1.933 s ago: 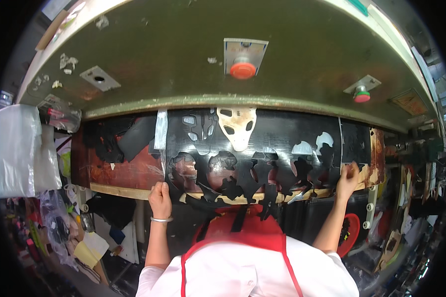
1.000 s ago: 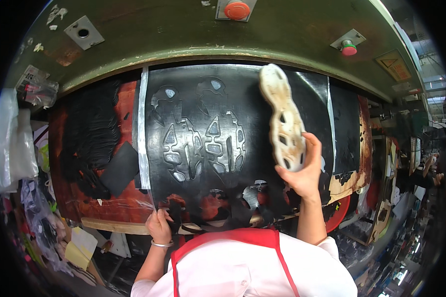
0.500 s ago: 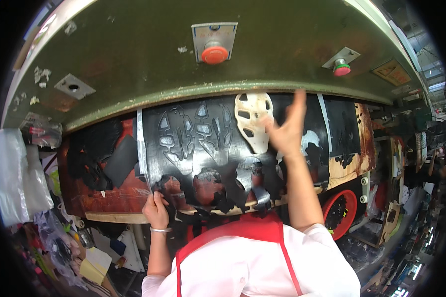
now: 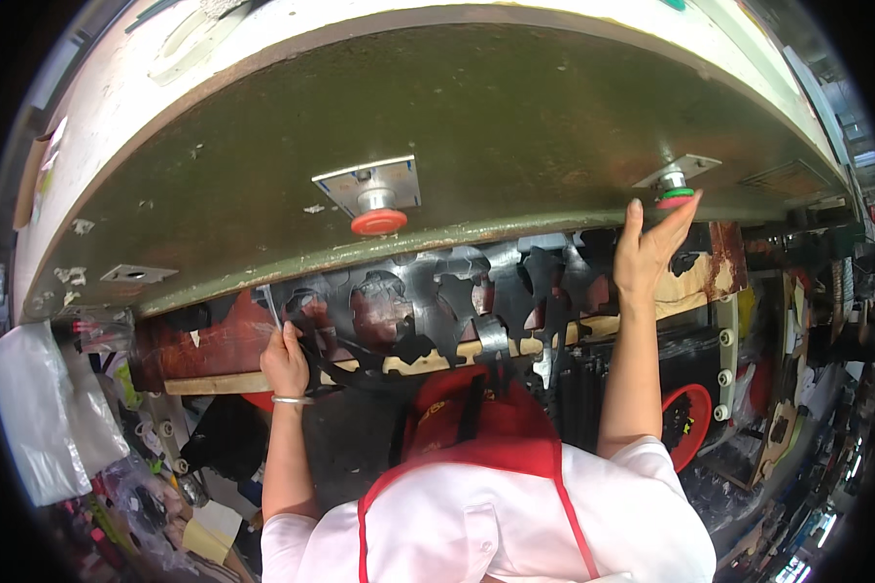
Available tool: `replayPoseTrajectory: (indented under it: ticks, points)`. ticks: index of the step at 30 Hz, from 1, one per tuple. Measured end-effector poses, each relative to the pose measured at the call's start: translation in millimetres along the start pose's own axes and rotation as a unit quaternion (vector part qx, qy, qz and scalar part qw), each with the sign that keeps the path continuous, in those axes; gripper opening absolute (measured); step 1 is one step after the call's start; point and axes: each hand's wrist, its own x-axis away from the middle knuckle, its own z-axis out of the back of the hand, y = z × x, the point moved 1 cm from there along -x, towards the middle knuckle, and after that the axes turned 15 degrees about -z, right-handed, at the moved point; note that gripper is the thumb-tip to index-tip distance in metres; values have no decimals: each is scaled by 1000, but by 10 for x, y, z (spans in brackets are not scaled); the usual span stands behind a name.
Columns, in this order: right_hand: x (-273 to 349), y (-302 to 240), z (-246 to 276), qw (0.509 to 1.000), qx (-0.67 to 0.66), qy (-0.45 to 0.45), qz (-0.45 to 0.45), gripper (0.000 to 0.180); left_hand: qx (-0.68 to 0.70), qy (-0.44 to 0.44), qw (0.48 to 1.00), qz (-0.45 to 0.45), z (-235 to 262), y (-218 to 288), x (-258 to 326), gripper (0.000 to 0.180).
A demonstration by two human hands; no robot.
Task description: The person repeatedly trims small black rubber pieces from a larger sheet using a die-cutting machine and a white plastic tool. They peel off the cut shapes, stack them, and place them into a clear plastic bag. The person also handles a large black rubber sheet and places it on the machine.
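My left hand (image 4: 285,364) is closed at the near left corner of a black sheet (image 4: 421,325), pinching its pale edge strip (image 4: 270,303). Ragged cut-outs run along the sheet's near edge, and dark scraps hang off it. At the right, my right hand (image 4: 644,257) is raised with thumb and fingers apart. Its fingertips reach the green-and-pink push button (image 4: 676,197) on the machine's green front panel (image 4: 496,126). Nothing is held in it. The panel hides the far part of the sheet.
A red mushroom button (image 4: 378,222) juts from the panel left of the middle. The reddish work board (image 4: 204,345) has a pale wooden front edge. Below right stands a red round bin (image 4: 700,428) with scraps. Clear plastic bags (image 4: 58,408) hang at the left.
My right hand has gone from the pale sole-shaped plate up to the button at the right. The view has shifted, and the panel now covers that plate. My left hand keeps its hold.
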Motion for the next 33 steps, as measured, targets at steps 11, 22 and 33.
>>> replayPoseTrajectory:
  ticks: [11, 22, 33]
  points:
    - [935, 1316, 427, 973, 21, -158, -166, 32, 24, 71, 996, -48, -6, -85, 395, 34]
    - [1435, -355, 393, 956, -40, -285, 58, 96, 21, 107, 992, -68, 528, 311, 924, 28]
    - [1797, -299, 1150, 730, -437, -443, -284, 92, -133, -164, 949, -233, 449, 794, 1395, 53]
